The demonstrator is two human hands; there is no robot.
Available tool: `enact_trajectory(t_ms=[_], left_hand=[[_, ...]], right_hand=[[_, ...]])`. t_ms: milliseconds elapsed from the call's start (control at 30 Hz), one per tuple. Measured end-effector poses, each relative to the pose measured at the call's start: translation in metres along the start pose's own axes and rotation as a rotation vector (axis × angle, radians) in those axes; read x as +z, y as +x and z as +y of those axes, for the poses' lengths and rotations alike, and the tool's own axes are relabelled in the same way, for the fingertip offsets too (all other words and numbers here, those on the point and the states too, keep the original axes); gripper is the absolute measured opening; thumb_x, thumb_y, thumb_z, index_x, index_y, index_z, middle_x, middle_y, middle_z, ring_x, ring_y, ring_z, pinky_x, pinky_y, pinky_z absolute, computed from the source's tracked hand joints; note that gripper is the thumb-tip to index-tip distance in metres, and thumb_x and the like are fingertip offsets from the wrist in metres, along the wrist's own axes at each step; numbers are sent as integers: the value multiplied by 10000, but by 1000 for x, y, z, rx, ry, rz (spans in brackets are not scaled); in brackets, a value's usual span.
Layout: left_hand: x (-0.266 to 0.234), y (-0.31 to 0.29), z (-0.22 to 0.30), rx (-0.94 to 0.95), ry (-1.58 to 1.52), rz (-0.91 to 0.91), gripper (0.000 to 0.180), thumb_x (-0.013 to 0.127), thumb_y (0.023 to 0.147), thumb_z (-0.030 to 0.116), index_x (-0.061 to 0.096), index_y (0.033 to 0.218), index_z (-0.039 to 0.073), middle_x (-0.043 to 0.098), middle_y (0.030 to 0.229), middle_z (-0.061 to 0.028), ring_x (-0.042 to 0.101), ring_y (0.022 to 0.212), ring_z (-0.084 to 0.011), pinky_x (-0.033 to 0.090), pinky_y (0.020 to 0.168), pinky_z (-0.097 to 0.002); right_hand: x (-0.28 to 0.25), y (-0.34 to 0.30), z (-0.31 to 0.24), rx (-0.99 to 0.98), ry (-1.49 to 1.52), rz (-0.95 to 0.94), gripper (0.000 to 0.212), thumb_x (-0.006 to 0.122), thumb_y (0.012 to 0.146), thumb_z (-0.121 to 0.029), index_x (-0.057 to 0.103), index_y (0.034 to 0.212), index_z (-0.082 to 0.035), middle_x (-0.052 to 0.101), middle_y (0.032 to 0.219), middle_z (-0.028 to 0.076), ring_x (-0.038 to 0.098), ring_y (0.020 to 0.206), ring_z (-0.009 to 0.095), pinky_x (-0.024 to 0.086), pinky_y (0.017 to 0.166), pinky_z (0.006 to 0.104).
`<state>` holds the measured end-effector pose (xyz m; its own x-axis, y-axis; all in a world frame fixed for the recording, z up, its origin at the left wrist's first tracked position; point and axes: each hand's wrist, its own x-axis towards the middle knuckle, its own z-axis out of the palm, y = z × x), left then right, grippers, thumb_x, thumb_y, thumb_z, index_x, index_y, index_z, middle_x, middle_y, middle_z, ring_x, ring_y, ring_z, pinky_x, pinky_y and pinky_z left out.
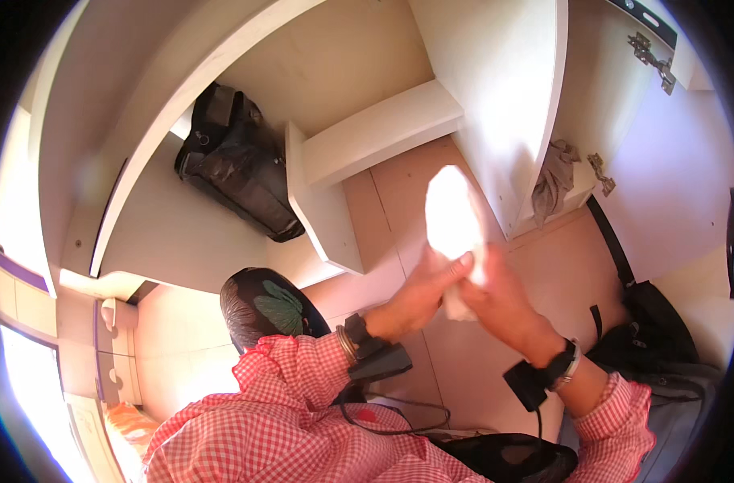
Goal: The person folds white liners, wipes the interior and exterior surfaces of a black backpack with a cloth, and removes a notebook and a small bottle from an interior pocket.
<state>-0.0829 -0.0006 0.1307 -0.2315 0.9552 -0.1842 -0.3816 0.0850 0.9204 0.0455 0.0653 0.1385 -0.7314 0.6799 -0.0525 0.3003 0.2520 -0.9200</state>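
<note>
Both my hands are closed round a long white bundle (454, 211), which I hold up in front of me above the floor. It is so bright that its surface is washed out, and I cannot make out its kind. My left hand (422, 291) grips its lower left side. On the lower right, my right hand (500, 296) wraps it with the thumb across the front. The bundle's lower end shows below my hands, and its rounded top rises above them. Each wrist carries a black strapped device with a bracelet beside it.
A white desk frame with a low shelf (383, 133) stands ahead. A black bag (242, 161) lies in its left part. Grey cloth (555, 179) hangs in the open cabinet at right, near metal hinges (653, 60). Black and grey bags (657, 346) rest at lower right on the tiled floor (431, 354).
</note>
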Motion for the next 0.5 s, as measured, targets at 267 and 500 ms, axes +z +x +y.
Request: enact_trajectory(t_ms=[267,500], left_hand=[[-32,-30,77,202,374,234,715,606,842,271,187,1374,43,432,1188,-113,475,1076,-201,444,896,-345],[-90,-46,158,209,283,504,352,569,851,147,494,1178,37,581,950,-58,585,825,-159,503,714,-297]], right_hand=[[40,44,-67,-207,-161,-234,508,566,832,-288,363,1123,76,594,889,290,593,841,430,485,705,458],[51,35,-69,-499,59,-294,677,619,813,-268,292,1328,26,544,1087,281,595,873,379,477,734,433]])
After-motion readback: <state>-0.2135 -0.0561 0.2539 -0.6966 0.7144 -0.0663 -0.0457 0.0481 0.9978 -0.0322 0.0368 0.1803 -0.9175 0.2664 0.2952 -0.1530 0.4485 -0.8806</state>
